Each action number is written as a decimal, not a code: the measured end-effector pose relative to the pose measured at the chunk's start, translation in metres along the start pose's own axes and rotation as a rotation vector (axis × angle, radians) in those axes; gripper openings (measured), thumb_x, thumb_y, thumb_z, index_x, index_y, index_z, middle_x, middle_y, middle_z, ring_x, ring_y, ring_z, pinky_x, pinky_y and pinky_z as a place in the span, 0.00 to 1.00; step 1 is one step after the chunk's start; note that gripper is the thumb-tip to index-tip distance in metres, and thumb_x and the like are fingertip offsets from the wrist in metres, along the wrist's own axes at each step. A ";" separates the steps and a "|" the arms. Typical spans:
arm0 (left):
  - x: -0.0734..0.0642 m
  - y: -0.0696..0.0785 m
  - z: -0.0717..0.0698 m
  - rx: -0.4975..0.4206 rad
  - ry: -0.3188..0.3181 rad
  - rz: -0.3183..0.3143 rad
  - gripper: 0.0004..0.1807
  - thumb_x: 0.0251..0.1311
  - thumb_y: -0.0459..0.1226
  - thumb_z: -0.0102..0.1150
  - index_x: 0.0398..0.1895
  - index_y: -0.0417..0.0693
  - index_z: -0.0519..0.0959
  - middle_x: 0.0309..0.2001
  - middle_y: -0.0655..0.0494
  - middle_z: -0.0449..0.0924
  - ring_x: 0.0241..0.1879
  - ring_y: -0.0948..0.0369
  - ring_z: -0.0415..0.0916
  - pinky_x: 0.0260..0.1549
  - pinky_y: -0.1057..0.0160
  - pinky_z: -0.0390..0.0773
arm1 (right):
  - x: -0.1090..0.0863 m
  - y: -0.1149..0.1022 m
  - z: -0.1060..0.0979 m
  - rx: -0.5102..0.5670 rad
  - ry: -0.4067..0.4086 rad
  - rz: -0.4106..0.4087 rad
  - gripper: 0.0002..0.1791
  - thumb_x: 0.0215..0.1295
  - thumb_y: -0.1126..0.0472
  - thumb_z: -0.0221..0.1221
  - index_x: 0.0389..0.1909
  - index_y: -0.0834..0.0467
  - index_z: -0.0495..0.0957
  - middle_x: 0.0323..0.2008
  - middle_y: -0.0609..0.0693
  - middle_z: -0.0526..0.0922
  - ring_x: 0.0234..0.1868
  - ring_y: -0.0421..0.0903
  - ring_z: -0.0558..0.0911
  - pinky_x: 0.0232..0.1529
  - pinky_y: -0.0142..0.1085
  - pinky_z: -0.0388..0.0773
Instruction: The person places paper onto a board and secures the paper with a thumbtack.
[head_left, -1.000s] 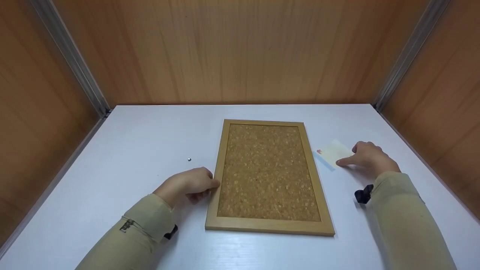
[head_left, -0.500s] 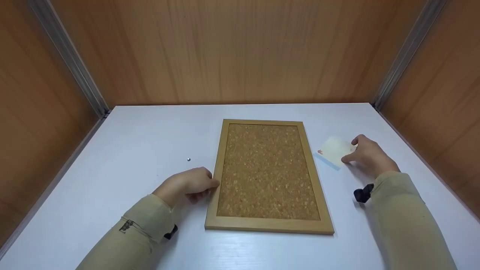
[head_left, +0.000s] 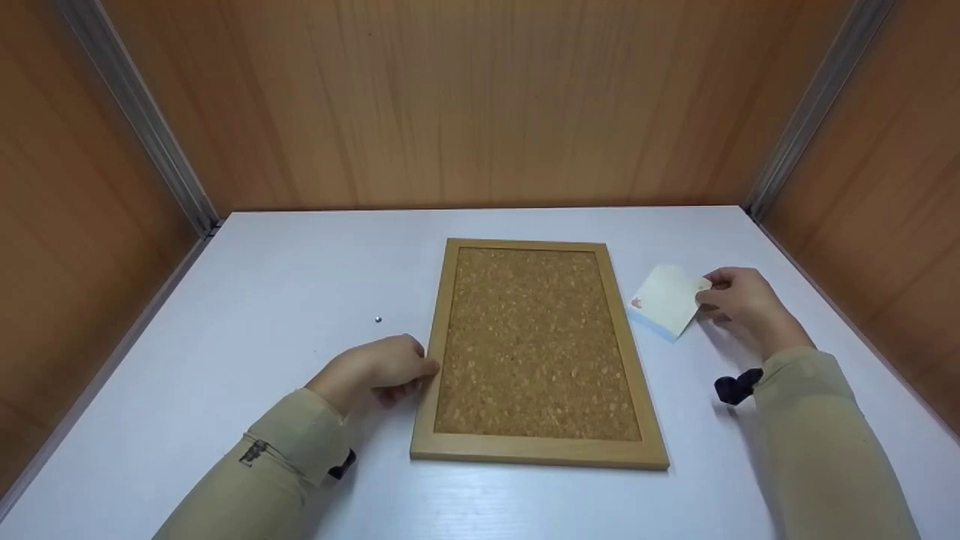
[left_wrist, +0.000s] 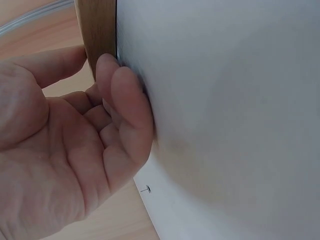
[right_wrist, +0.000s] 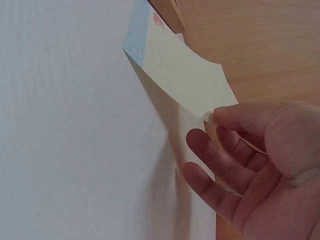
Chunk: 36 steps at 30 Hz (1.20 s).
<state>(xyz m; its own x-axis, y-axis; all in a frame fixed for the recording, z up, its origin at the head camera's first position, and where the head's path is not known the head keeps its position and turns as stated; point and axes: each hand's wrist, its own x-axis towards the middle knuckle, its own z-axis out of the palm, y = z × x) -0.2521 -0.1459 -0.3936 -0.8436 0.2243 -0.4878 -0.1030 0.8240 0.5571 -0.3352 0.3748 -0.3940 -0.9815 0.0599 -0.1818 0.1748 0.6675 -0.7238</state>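
Cream paper (head_left: 666,300), between the cork board (head_left: 536,345) and the right edge of the table (head_left: 315,277), is pinched at one corner by the right hand (head_left: 746,307), other fingers loosely bent; the cork board's left side is held by the left hand (head_left: 386,367), fingers curled.

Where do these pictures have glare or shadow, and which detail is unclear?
Head view: glare on the white table in front of the corkboard, soft shadow beside the right sleeve; left wrist view: dim shade beside the left hand; right wrist view: shadow under the note pinched by the right hand, its red mark indistinct.
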 end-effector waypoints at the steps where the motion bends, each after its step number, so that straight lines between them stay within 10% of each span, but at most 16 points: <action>1: 0.000 0.000 0.000 -0.001 -0.001 0.001 0.17 0.73 0.44 0.51 0.31 0.42 0.79 0.24 0.50 0.75 0.22 0.58 0.72 0.22 0.62 0.78 | 0.000 0.000 -0.001 0.031 0.003 -0.003 0.27 0.72 0.61 0.58 0.67 0.69 0.66 0.55 0.63 0.73 0.48 0.52 0.82 0.48 0.40 0.83; 18: 0.000 -0.002 0.000 -0.008 -0.009 0.021 0.18 0.74 0.44 0.51 0.29 0.42 0.78 0.22 0.51 0.74 0.21 0.59 0.71 0.21 0.62 0.78 | -0.012 -0.014 -0.023 0.556 0.133 -0.095 0.26 0.69 0.57 0.66 0.63 0.62 0.71 0.47 0.48 0.78 0.45 0.42 0.82 0.47 0.33 0.83; 36: -0.001 0.000 0.000 0.003 0.002 0.010 0.17 0.74 0.44 0.51 0.30 0.42 0.78 0.23 0.51 0.75 0.21 0.59 0.72 0.21 0.62 0.78 | -0.022 -0.026 -0.027 0.710 0.119 -0.125 0.22 0.65 0.59 0.70 0.57 0.60 0.77 0.43 0.49 0.81 0.42 0.45 0.85 0.45 0.36 0.84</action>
<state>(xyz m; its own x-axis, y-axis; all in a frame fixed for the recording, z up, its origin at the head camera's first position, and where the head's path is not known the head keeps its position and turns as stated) -0.2517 -0.1463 -0.3932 -0.8456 0.2318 -0.4808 -0.0926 0.8234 0.5599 -0.3199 0.3763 -0.3531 -0.9923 0.1216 -0.0252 0.0296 0.0345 -0.9990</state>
